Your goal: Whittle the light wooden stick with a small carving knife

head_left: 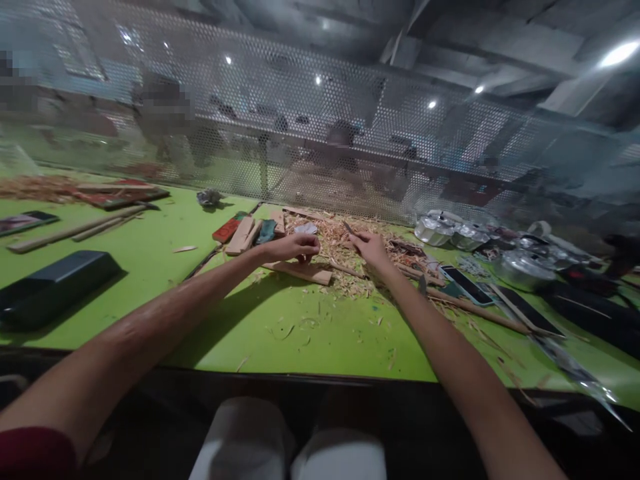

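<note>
My left hand is over a flat wooden strip on the green table. Its fingers are curled together, and whatever they pinch, if anything, is too small to make out. A little to the right, my right hand is closed around a small tool like a carving knife, whose thin end points up and left. Curly wood shavings lie heaped between and behind both hands. A thin stick rests among them. Left of my left hand lie short wooden blocks and a teal piece.
A perforated metal screen rises behind the table. Silvery metal pots stand at right, near a phone and a long wooden handle. A dark case, sticks and another phone lie at left.
</note>
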{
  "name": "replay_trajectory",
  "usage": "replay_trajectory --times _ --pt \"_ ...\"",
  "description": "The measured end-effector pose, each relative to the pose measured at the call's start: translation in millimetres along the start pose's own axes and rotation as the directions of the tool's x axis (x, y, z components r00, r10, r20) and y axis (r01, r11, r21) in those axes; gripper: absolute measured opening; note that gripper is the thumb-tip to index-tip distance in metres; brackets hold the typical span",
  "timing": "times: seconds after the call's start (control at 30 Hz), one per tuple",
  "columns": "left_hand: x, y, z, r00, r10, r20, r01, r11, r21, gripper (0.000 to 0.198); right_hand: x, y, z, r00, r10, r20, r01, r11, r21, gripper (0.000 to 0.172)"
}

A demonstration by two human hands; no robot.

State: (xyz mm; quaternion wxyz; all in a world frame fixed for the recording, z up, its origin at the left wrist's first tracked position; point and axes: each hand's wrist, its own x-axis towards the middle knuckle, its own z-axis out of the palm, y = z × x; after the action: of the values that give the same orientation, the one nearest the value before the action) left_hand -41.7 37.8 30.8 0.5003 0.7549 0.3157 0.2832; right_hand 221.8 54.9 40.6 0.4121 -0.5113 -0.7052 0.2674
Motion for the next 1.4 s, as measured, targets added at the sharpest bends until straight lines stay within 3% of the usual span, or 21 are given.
replay_trajectory --times 0.13,0.3,0.57,1.1,1.3,1.4 --pt "-2 -5 3.1 0.999 0.030 -0.028 -0.030 1.000 0.006 0.033 -5 5 15 0.999 -0.029 -0.040 0.031 0.998 0.052 0.030" --pt "-1 -16 4.9 1.000 -0.004 -0.029 0.003 1.000 -0.004 0.036 -23 9 15 0.995 -0.099 -0.011 0.098 0.994 -0.040 0.035" --pt "0 -20 5.1 1.000 -0.013 0.023 0.013 1.000 0.013 0.037 -29 8 20 0.968 -0.252 0.016 0.251 0.953 -0.169 0.036" --pt "-3 -16 5.6 0.998 -0.027 0.065 0.028 1.000 -0.014 0.033 -35 4 22 0.954 -0.298 0.046 0.301 0.944 -0.133 0.033" --pt "-4 -16 6.2 0.995 -0.051 0.082 0.060 0.992 -0.110 0.032 -32 6 22 0.975 -0.216 -0.060 0.199 0.957 -0.212 0.034" --pt "-4 -15 7.2 0.996 -0.064 0.064 0.070 0.992 -0.108 0.034 -30 8 21 0.967 -0.237 -0.094 0.215 0.957 -0.196 0.033"
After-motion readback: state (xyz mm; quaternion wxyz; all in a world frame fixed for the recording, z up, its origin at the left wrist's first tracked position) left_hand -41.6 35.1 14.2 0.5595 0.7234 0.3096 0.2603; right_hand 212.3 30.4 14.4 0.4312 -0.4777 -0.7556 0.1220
